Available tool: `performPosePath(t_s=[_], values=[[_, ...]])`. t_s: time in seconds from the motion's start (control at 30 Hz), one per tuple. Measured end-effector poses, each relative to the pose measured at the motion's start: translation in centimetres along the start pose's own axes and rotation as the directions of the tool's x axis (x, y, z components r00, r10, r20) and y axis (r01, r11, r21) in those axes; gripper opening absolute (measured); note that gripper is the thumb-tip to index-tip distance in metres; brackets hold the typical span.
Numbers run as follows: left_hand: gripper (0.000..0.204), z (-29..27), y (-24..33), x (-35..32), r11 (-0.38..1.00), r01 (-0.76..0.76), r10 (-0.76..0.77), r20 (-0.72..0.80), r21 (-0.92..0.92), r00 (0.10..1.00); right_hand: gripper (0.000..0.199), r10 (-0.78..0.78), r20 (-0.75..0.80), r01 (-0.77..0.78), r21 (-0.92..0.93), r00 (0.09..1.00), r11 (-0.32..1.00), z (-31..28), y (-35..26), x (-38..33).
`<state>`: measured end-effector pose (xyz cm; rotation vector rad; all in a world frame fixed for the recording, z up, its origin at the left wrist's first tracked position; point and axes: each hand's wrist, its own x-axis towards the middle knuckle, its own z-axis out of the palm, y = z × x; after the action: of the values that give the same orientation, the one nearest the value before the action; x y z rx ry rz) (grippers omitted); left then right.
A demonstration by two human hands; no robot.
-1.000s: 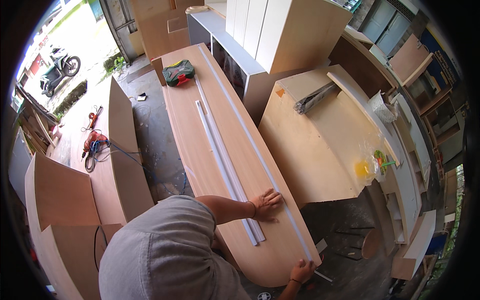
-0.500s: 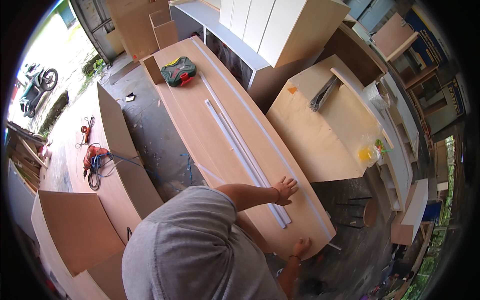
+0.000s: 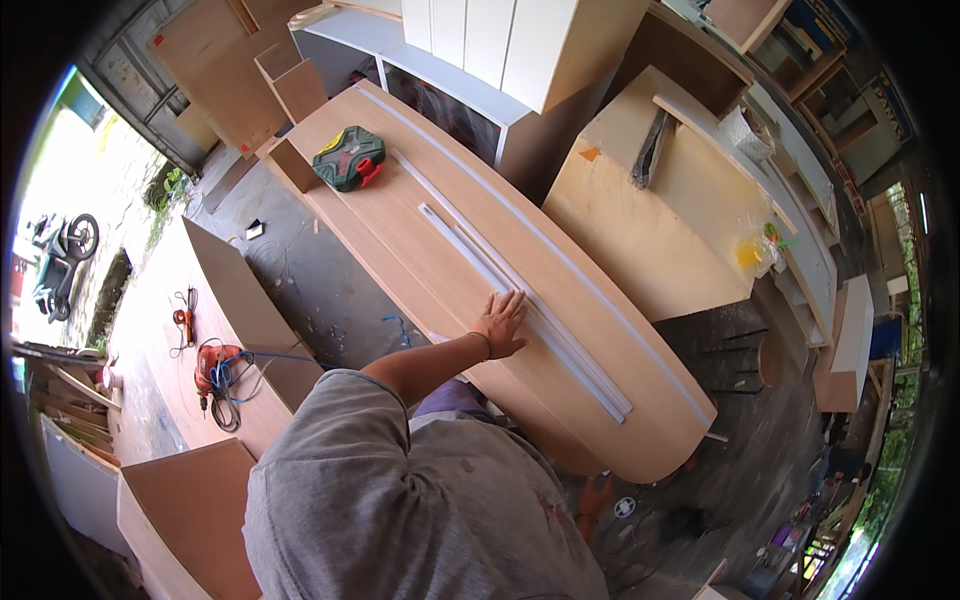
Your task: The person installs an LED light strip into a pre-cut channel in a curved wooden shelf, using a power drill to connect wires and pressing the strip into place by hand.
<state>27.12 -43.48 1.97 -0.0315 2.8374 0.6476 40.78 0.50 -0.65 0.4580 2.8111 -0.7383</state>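
A long wood-faced cabinet piece (image 3: 420, 270) lies in front of me, with a pale strip (image 3: 520, 205) running along its far side. My left hand (image 3: 500, 322) rests flat on it, fingers spread, across two long white strips (image 3: 575, 362) lying side by side. Beyond the near right end of the wood, low and in shadow, is my right hand (image 3: 595, 495); its fingers are too dim to read. A white round piece (image 3: 625, 507) shows just right of that hand. On the far end of the wood sits a green case (image 3: 348, 158) with a red part.
A red corded drill (image 3: 217, 368) lies on another wooden panel at left. Right of the long piece stands a pale plywood box (image 3: 640, 220) with a yellow item in plastic (image 3: 748, 252) on it. A stool (image 3: 768, 360) is at right, and white-fronted cabinets (image 3: 480, 50) at the back.
My left hand has moved left and away from me, onto the white strips. My right hand has left the wood's near end and dropped below its edge. The view has shifted.
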Motion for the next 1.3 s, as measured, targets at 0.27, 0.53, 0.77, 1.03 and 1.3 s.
performPosePath(t_s=[0.27, 0.53, 0.77, 1.03, 1.3], values=[[0.08, 1.0, -0.7, -4.2, 0.996, 0.051, -0.048, -0.04, 0.069, 0.998, 0.067, -0.064, 0.124, 0.065, -0.007, 0.99, 0.998, 2.4, -0.9, 0.3], [0.084, 1.1, -2.0, -9.1, 0.983, 0.163, -0.157, -0.068, 0.089, 0.985, 0.05, 0.105, 0.353, -0.123, 0.029, 0.93, 0.992, 6.1, 2.8, -2.5], [0.084, -4.8, -8.3, -6.9, 0.935, 0.346, -0.33, -0.162, 0.08, 0.93, 0.036, -0.232, 0.466, 0.288, -0.054, 0.854, 0.956, 14.3, 15.0, -9.0], [0.076, -12.9, -18.5, 4.2, 0.902, 0.428, -0.406, -0.235, 0.053, 0.883, 0.038, 0.163, 0.571, -0.147, -0.075, 0.805, 0.986, 15.0, 9.2, -12.7], [0.063, -21.5, -31.4, 12.6, 0.839, 0.522, -0.491, -0.2, 0.156, 0.848, 0.039, 0.259, 0.517, -0.239, -0.106, 0.816, 0.965, 20.7, 0.9, -15.7]])
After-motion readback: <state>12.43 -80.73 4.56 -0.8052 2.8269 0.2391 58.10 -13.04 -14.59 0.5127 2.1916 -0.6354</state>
